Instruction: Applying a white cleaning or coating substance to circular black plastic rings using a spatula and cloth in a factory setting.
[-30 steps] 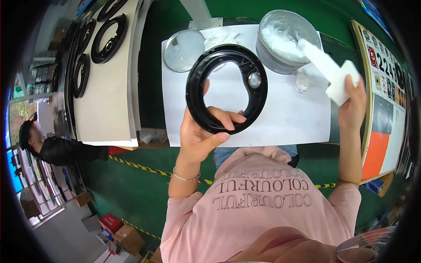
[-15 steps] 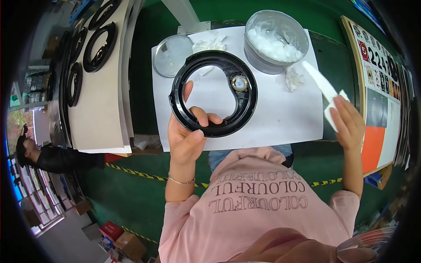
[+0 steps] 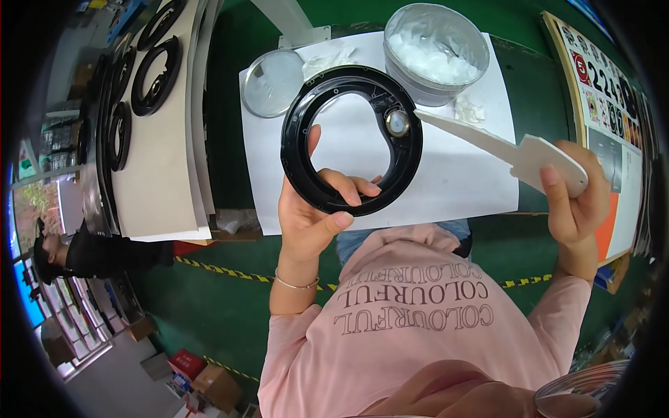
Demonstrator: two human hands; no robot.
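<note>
My left hand grips the lower edge of a black plastic ring-shaped housing, held up over the white sheet. A round metal insert with a pale centre sits in the ring's wider right side. In my right hand is a white flat spatula, pinched by its broad handle end. Its thin blade reaches left, and the tip lies at the ring's upper right edge; whether it touches is unclear. Behind them stands a grey tub of white grease-like paste.
A round clear lid and crumpled tissues lie on the white sheet. To the left, several similar black rings rest on a beige board. A board with printed pictures stands at right. Another person is far left.
The spatula has turned and swung left and down, its tip now at the ring's edge. My left hand has shifted the ring slightly right and tilted it.
</note>
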